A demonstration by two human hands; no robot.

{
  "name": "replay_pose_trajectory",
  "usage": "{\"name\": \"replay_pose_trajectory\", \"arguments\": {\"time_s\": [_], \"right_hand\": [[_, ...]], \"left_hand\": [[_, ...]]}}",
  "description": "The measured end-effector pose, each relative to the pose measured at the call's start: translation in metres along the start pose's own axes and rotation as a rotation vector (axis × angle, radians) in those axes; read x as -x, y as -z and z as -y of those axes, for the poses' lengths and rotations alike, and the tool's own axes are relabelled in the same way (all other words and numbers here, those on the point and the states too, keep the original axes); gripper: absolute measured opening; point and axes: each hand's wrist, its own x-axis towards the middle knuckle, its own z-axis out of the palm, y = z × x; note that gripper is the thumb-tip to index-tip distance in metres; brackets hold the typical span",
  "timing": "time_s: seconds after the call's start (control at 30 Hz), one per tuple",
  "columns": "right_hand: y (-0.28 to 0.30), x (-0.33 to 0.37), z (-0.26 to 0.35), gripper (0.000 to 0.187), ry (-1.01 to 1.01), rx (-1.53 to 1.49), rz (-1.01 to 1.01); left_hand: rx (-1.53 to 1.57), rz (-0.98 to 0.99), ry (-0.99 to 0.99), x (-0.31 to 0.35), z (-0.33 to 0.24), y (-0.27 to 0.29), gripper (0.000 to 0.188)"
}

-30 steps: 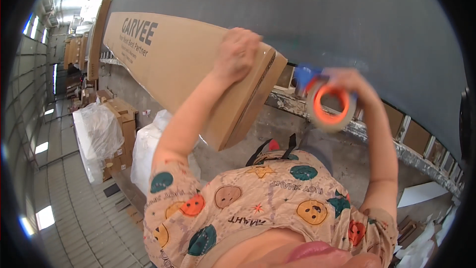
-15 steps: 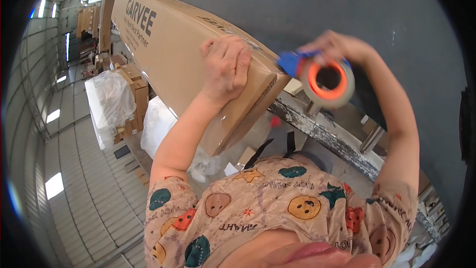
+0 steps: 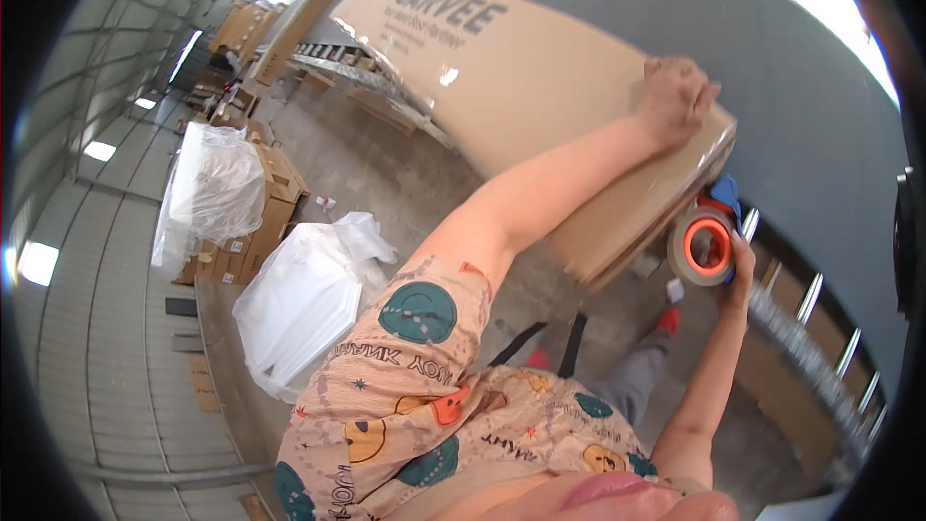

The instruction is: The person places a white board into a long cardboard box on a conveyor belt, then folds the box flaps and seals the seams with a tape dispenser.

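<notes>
A long brown cardboard box slants across the view, its near end toward me. My left hand is closed at the box's upper edge, close to that end, fingers curled. Around a tape dispenser with a blue head and an orange core, my right hand is closed, partly hidden behind the roll. The dispenser's blue head is against or very near the lower part of the box's end. Shiny clear tape shows along the end edge.
A dark grey belt surface lies beyond the box, with metal rollers along its near side. White pieces wrapped in plastic stand on the floor at left, near stacked cartons. Another long carton stands farther off.
My right hand has brought the dispenser down from the box's top edge, over its end. My left hand stays on the box; the whole view has swung, so the box appears farther right.
</notes>
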Motion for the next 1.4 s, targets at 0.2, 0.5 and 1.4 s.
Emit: {"name": "replay_pose_trajectory", "arguments": {"time_s": [0.2, 0.5, 1.4], "right_hand": [[-0.161, 0.177, -0.102, 0.054, 0.012, 0.336, 0.015], [-0.227, 0.052, -0.120, 0.055, -0.114, 0.025, 0.042], [-0.469, -0.133, -0.182, 0.055, -0.384, 0.513, 0.760]], "left_hand": [[0.009, -0.027, -0.011, 0.112, 0.012, 0.216, 0.008], [0.043, 0.053, 0.764, 0.313, 0.030, 0.335, 0.021], [-0.265, 0.509, 1.851, 0.645, 0.286, 0.435, 0.040]]}}
